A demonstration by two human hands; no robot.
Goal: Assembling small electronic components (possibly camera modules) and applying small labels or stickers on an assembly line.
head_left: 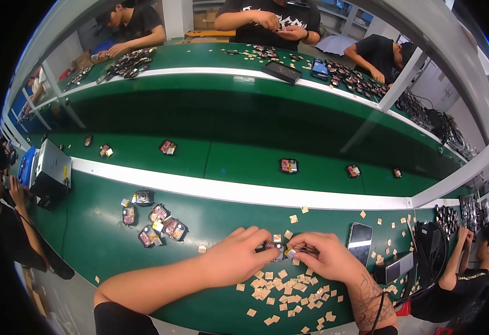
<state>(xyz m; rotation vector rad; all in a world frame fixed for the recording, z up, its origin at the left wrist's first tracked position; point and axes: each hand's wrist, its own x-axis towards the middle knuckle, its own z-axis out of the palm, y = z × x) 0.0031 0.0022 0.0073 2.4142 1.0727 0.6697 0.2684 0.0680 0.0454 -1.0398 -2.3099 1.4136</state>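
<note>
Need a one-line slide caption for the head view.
Both hands, left hand and right hand, pinch a small component over scattered tan paper squares.

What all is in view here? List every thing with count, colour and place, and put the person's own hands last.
small assembly: one, dark with pink, held between both hands.
paper squares: many, tan, scattered on the bench under and right of the hands.
unit cluster: about six, dark and pink, left on the bench.
phone: one, black, right of the hands.
conveyor belt: one, green, beyond the white rail, carrying about seven spaced units.
box device: one, grey, far left.
co-workers: several, dark shirts, around the line.
left hand: grip on the assembly.
right hand: pinching the assembly's right end.
</note>
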